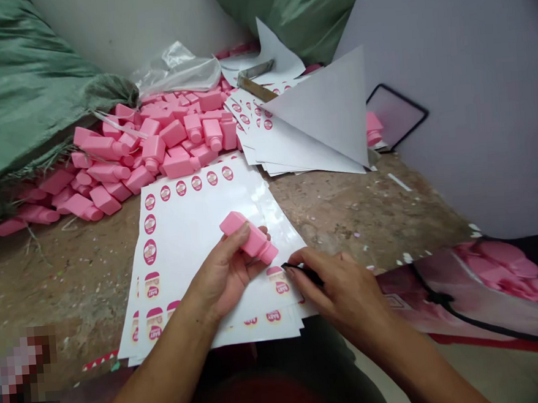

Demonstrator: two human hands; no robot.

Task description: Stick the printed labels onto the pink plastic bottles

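Note:
My left hand (223, 272) grips a small pink plastic bottle (248, 235), holding it tilted over a stack of white sticker sheets (192, 231) with pink labels round their edges. My right hand (344, 288) pinches a thin black tool (301, 273), its tip resting at a pink label (277, 281) near the sheet's lower right corner. Both hands are closed on what they hold.
A heap of pink bottles (145, 149) lies at the back left beside a green sack (21, 84). Used white sheets (300, 125) are piled at the back right. A clear plastic bag (177, 70) lies behind the heap. The floor (53, 272) is bare dirt-brown. A pink printed bag (486, 278) lies right.

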